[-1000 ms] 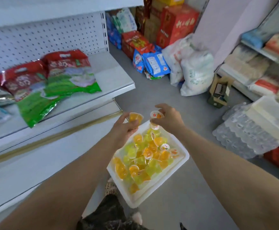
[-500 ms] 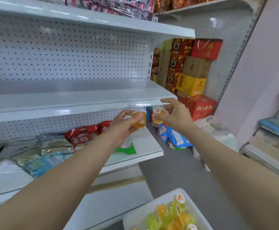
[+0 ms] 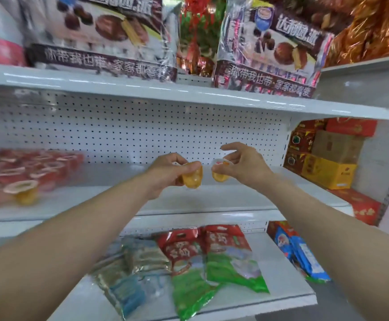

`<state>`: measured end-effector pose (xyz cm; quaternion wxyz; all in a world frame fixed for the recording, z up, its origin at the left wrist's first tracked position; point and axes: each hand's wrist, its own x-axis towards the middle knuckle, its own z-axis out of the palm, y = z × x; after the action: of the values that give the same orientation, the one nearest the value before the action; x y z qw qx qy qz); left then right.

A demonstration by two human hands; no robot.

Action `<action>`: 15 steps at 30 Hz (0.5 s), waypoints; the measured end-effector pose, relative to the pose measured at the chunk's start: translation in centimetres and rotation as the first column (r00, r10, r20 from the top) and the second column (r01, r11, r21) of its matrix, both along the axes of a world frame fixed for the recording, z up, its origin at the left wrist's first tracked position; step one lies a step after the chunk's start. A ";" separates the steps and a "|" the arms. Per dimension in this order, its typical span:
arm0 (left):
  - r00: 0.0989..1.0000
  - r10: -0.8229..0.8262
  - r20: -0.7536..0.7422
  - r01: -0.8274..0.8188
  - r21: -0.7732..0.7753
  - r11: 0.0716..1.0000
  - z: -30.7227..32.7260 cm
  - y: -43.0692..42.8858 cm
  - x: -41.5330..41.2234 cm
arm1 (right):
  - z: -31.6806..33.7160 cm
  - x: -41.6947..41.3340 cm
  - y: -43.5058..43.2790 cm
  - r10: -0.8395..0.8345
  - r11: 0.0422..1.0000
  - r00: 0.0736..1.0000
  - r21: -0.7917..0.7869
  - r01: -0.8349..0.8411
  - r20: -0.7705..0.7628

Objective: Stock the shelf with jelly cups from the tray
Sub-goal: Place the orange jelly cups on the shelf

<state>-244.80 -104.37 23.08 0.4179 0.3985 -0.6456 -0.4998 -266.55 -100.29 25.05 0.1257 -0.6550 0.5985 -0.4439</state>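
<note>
Above middle shelf (image 3: 212, 200): left hand (image 3: 165, 173), right hand (image 3: 244, 165) outstretched, each pinching jelly cup (image 3: 192, 178).

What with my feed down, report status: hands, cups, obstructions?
Left hand grips orange plastic jelly cup. Right hand pinches second orange cup. Both over white metal shelf. Red cups far left.

1. Motion blur is smearing the red-lidded cups (image 3: 26, 174) on the middle shelf (image 3: 235, 195), and the left edge is cutting their row off.
2. The left hand (image 3: 165, 174) is covering part of the orange jelly cup (image 3: 192, 178) it is pinching.
3. The right hand (image 3: 244, 166) is hiding the far side of the second jelly cup (image 3: 220, 173).
4. The top edge is cropping the 2 chocolate-pie bags (image 3: 100, 35).
</note>
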 end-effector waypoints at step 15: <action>0.650 0.071 0.757 -0.041 -0.058 0.997 5.8 -15.6 18.2 | -0.2 18.2 -16.8 0.183 0.968 0.982 0.182 -0.171 -0.054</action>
<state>-226.59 -119.92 28.84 0.1324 0.5829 -0.7572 -0.2633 -248.37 -117.05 24.90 0.2010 -0.7073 0.5787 -0.3527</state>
